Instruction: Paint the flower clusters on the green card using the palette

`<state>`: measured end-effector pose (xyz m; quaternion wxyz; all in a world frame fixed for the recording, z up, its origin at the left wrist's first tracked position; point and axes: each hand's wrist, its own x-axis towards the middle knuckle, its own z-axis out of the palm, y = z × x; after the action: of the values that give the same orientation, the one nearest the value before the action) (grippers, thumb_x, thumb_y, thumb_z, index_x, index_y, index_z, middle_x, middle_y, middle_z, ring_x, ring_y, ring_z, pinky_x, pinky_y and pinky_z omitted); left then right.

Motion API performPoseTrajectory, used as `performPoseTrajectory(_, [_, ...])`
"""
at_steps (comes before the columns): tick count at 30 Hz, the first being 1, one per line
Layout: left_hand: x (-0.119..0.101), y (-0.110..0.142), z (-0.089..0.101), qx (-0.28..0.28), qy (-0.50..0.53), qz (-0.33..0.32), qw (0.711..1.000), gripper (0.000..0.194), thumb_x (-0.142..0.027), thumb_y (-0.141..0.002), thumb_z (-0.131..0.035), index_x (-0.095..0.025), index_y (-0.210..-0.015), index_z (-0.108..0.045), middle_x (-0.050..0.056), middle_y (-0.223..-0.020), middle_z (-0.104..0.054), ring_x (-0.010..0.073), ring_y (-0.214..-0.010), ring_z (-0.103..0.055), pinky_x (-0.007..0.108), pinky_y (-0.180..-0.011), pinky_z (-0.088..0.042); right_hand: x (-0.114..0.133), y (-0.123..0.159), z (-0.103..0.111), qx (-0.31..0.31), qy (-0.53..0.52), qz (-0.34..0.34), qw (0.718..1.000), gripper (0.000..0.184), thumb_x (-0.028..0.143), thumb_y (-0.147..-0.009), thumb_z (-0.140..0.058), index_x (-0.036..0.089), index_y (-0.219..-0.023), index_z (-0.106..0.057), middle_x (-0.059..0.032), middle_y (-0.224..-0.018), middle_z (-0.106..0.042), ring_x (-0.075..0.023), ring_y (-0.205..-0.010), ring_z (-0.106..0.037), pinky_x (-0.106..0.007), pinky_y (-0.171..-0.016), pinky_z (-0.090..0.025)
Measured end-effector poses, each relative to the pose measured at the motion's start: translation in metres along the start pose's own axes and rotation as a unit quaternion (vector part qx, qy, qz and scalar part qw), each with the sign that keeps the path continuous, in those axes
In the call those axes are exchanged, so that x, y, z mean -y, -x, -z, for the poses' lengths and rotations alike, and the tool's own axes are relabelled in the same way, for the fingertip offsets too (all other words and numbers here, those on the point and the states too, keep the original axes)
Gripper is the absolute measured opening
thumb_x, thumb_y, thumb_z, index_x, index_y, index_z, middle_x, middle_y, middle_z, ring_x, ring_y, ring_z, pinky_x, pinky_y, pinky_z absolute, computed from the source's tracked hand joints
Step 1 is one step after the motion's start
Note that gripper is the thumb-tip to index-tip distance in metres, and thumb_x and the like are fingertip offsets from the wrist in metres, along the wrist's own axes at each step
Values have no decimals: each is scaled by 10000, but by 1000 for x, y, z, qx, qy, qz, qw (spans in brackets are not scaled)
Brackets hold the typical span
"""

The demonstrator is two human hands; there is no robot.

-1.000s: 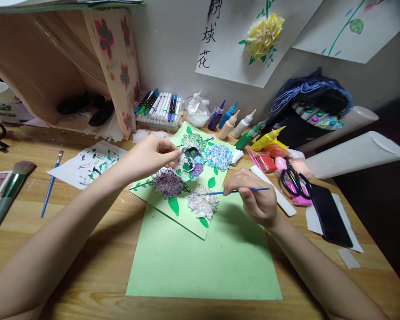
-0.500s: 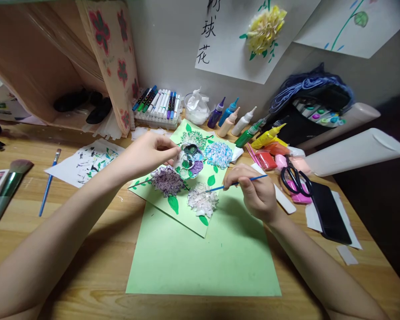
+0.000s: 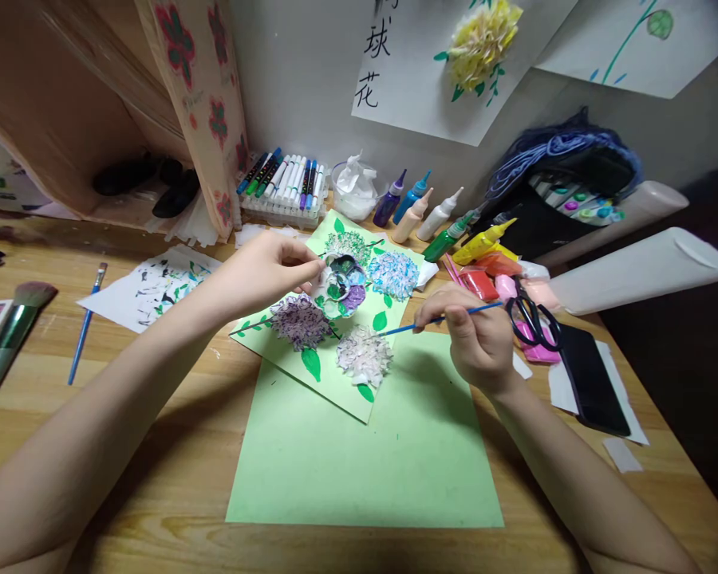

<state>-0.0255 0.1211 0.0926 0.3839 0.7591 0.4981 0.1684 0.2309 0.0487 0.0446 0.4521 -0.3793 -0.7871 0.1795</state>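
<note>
Left hand (image 3: 269, 271), grip clamped on paint palette (image 3: 354, 298); right hand (image 3: 479, 339), grip closed round blue brush (image 3: 403, 327), its tip at the upper-right edge of whitish flower (image 3: 364, 357); flower on green card (image 3: 338, 389).

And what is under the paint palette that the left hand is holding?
Under the palette, the pale green card with flowers shows around its rim. What lies directly beneath is covered and cannot be seen.
</note>
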Motion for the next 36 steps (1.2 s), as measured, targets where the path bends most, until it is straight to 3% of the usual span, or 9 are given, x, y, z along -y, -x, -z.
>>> performPoseTrajectory(4, [1,-1,0,1,9,-3,1000,247,-319,-786,-534,-177,-668,-698,50,-703,-708,169,-679,-637,276,-629,-441,0,0,4,-19,0,3,1000,371,308,-983,-348,204,-749,-617,-34,-651,-631,-169,-660,-576,-332,-638,-446])
performPoseTrajectory(10, [-1,0,0,-3,23,-1,1000,231,-297,-782,-545,-168,-643,-678,46,-681,-698,166,-687,-643,263,-632,-446,1,2,1,68,-46,25,996,351,294,-981,-351,178,-787,-619,-43,-692,-637,-161,-670,-575,-330,-655,-456])
performPoseTrajectory(14, [-1,1,0,-6,22,-4,1000,232,-295,-781,-545,-172,-645,-687,43,-674,-700,166,-696,-648,259,-639,-451,1,1,2,29,-44,18,998,366,294,-983,-344,189,-766,-620,-39,-669,-634,-168,-675,-583,-329,-652,-452])
performPoseTrajectory(19, [-1,0,0,-4,26,-3,1000,233,-284,-778,-547,-164,-645,-695,47,-678,-702,162,-693,-651,253,-643,-457,2,-1,3,42,-32,7,999,370,294,-983,-346,187,-758,-619,-40,-666,-631,-167,-673,-578,-334,-661,-452])
performPoseTrajectory(23, [-1,0,0,-6,32,-3,999,230,-269,-779,-547,-157,-642,-694,40,-666,-694,154,-685,-649,252,-650,-457,1,0,2,-2,-11,0,1000,377,294,-983,-340,195,-756,-623,-36,-667,-633,-169,-662,-576,-330,-641,-444])
performPoseTrajectory(28, [-1,0,0,-10,33,-6,999,223,-257,-778,-551,-153,-631,-683,29,-639,-678,143,-664,-636,243,-634,-446,1,-1,2,36,-40,1,999,358,289,-983,-347,191,-767,-614,-36,-677,-629,-165,-677,-576,-325,-644,-442])
performPoseTrajectory(32, [-1,0,-1,-8,34,-5,999,220,-255,-777,-553,-153,-629,-682,31,-648,-680,144,-669,-638,244,-632,-441,-2,-1,1,-23,-34,16,999,367,275,-989,-336,193,-760,-610,-27,-669,-618,-149,-650,-559,-318,-638,-430])
performPoseTrajectory(36, [-1,0,-1,-6,38,-4,999,219,-254,-779,-549,-154,-637,-683,35,-658,-686,146,-674,-641,247,-639,-443,-3,1,1,32,-12,7,999,335,267,-987,-348,185,-782,-601,-30,-699,-618,-144,-683,-563,-312,-668,-438])
